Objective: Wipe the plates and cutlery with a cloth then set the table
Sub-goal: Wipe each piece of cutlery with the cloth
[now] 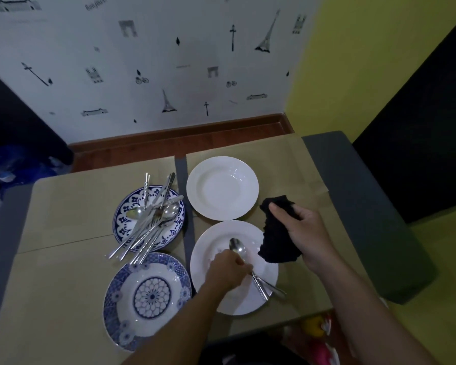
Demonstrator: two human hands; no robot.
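Observation:
My left hand (225, 270) grips a spoon (238, 249) over the near white plate (267, 272); its bowl points away from me, and more cutlery handles (267, 287) lie across that plate's right side. My right hand (304, 230) holds a black cloth (277, 241) just right of the plate's rim. A second white plate (222, 188) sits behind. A blue-rimmed plate (124, 219) at the left carries a heap of several spoons, forks and knives (153, 219). A blue patterned plate (146, 299) lies nearest me on the left.
The table (63, 222) is covered in tan paper with a grey strip (182, 167) running between the plates. A grey padded edge (366, 219) borders its right side. A patterned wall stands behind the table; colourful items lie below its near edge.

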